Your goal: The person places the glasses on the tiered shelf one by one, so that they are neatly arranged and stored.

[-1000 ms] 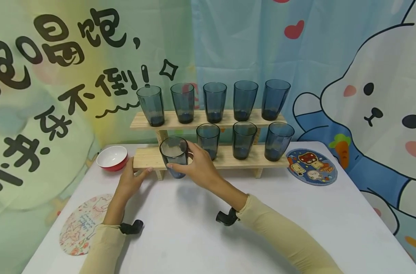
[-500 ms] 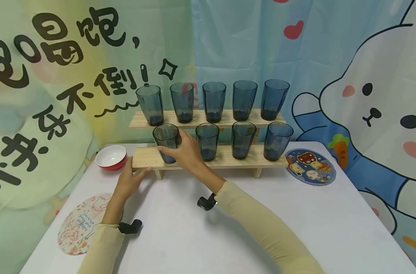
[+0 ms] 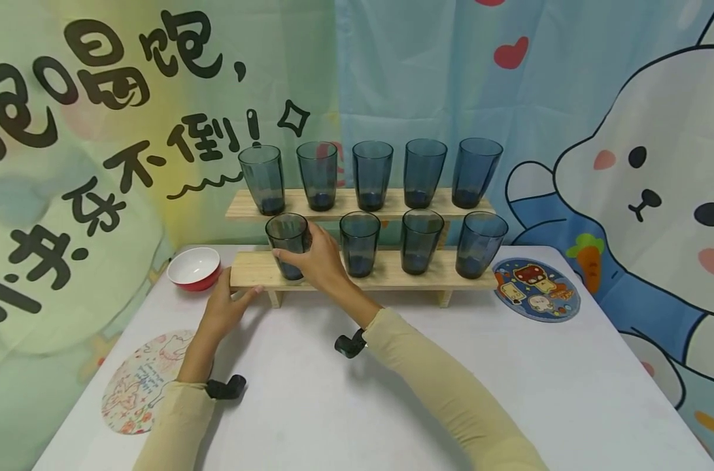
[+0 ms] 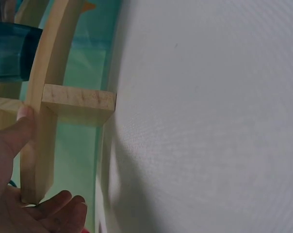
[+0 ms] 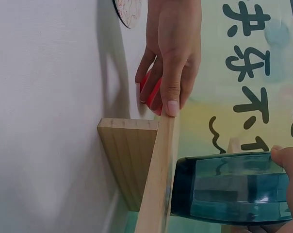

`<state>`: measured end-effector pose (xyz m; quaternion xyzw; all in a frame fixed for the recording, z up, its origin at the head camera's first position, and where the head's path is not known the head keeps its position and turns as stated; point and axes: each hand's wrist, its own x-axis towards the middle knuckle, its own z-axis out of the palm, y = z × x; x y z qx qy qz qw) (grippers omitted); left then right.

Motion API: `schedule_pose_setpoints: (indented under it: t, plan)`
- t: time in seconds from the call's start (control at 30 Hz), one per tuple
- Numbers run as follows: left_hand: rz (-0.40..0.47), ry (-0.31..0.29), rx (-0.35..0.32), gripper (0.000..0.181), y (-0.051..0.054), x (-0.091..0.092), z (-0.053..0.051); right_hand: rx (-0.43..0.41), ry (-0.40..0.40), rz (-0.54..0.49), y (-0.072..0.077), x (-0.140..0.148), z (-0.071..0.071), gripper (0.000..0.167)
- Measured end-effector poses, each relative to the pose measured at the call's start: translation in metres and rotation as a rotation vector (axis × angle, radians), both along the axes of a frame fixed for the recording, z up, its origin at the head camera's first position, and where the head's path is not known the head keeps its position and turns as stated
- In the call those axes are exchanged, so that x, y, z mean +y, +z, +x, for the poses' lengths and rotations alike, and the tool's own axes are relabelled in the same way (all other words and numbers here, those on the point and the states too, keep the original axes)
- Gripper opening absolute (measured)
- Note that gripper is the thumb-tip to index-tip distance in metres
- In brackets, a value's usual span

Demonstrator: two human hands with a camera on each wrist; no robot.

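Note:
A two-tier wooden rack (image 3: 251, 269) stands on the white table, with tinted blue drinking glasses upright on both tiers. My right hand (image 3: 322, 261) grips the leftmost glass (image 3: 284, 245) of the lower tier, thumb on its near side. In the right wrist view that glass (image 5: 229, 187) has its base at the board. My left hand (image 3: 223, 311) holds the left end of the lower board. The left wrist view shows its thumb (image 4: 24, 119) on the board and its other fingers below the end.
Several glasses (image 3: 371, 175) line the upper tier; three more (image 3: 420, 242) stand right of the held one. A red-and-white bowl (image 3: 193, 268) sits behind my left hand. Round mats lie at left (image 3: 136, 386) and right (image 3: 536, 289). A printed curtain (image 3: 392, 65) hangs behind.
My right hand has carried the glass from in front of the lower tier up and back onto its left part. In the last half second it stays there. The left hand keeps its place.

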<state>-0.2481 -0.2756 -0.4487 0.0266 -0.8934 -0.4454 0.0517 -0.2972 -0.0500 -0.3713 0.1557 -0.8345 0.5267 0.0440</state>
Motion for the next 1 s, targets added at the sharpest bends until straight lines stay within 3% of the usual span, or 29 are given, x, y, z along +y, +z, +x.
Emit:
schedule_pose_setpoints:
  t: [0.27,0.67,0.83,1.0]
  plan:
    - [0.002,-0.005,-0.005,0.082,-0.002,0.003,-0.001,-0.029,-0.015,0.012,-0.004,0.002,0.0,0.094]
    - [0.008,-0.017,-0.007,0.083,-0.003,0.005,-0.007,0.002,0.026,0.03,-0.011,0.008,-0.003,0.098]
    - [-0.025,-0.004,0.012,0.084,-0.003,0.001,-0.006,-0.059,0.06,0.087,-0.015,0.018,0.01,0.101]
    - [-0.104,0.038,0.019,0.089,0.004,0.001,-0.004,-0.096,0.144,0.067,-0.021,0.045,0.034,0.085]
